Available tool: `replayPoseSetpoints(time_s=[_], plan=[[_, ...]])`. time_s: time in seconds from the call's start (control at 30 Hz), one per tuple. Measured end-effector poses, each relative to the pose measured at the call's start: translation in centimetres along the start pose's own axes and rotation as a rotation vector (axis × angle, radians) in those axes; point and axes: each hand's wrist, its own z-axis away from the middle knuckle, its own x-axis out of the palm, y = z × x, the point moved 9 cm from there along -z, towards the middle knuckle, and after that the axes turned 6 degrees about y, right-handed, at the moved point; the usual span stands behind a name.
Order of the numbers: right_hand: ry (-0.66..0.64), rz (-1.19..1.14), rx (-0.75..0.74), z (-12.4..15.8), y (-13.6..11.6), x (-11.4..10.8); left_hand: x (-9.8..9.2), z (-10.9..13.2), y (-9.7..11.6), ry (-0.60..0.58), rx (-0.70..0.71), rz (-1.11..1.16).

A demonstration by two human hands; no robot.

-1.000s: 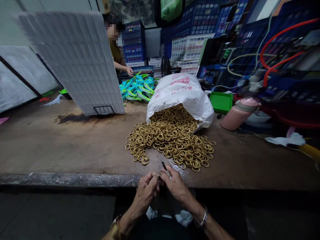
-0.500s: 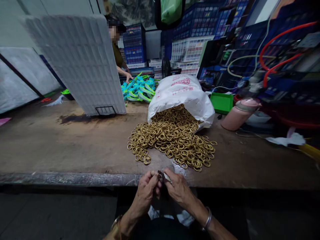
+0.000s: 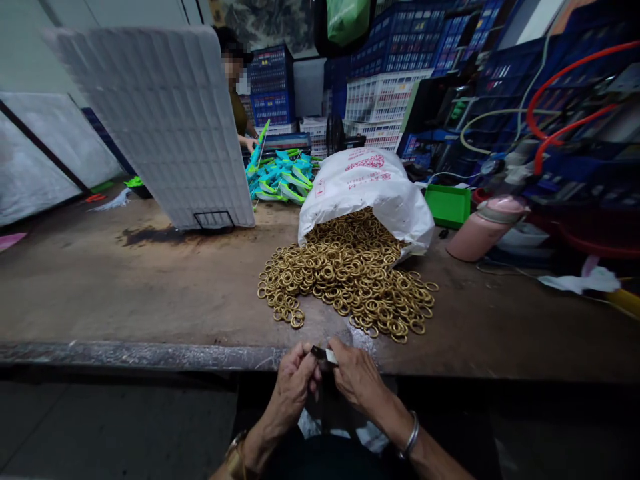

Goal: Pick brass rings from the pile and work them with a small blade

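Observation:
My left hand [image 3: 295, 375] is closed in a pinch just beyond the table's front edge; what its fingertips hold is too small to make out. Facing it, my right hand [image 3: 357, 373] is closed around a small tool [image 3: 331, 357] with a pale part and a dark end. That dark end meets the fingertips of my left hand. Beyond both hands, a heap of brass-coloured rings [image 3: 345, 280] lies on the wooden table [image 3: 150, 293]. The rings spill from the mouth of a white woven sack [image 3: 367, 180] lying on its side.
A tall white ribbed panel [image 3: 155, 127] stands at the left. Behind it, a person [image 3: 239, 110] reaches to a pile of turquoise and green pieces [image 3: 285, 175]. To the right are a green tray [image 3: 449, 205] and a pink bottle [image 3: 487, 228]. Stacked crates [image 3: 393, 40] fill the back.
The small tool has turned slightly between my hands, its dark end now nearer my left fingertips. At the back, the person's hand has shifted left, with a turquoise and green piece raised.

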Motion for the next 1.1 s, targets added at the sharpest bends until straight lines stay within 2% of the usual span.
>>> replayPoseSetpoints(time_s=[0.13,0.2,0.3,0.37,0.5,0.6,0.7,0.87,1.1], plan=[[-0.003,0.152,0.122,-1.7,1.6,-0.4,1.9,1.5,-0.1,-0.190,-0.048,0.137],[0.011,0.136,0.114,-2.9,1.3,-0.4,2.2,1.8,-0.2,-0.221,-0.081,0.256],[0.077,0.040,0.056,-4.9,-0.1,-0.3,1.5,1.4,-0.9,-0.160,-0.145,0.388],[0.103,-0.007,0.083,-6.3,-0.5,-0.2,0.7,1.1,-1.3,-0.115,-0.175,0.434],[0.077,0.002,0.172,-8.5,-0.9,0.3,-0.4,0.8,-1.5,-0.089,-0.200,0.547],[0.066,0.063,0.179,-9.4,-1.3,0.5,-0.7,0.9,-1.9,-0.084,-0.273,0.638],[0.055,0.082,0.177,-9.5,-1.4,0.7,-1.3,0.6,-2.4,-0.016,-0.342,0.685],[0.079,0.100,0.170,-9.2,-0.6,0.5,-2.1,-0.2,-2.2,0.081,-0.372,0.614],[0.123,-0.019,0.167,-7.8,1.3,-0.9,-2.2,-2.1,-0.1,0.154,-0.148,0.249]])
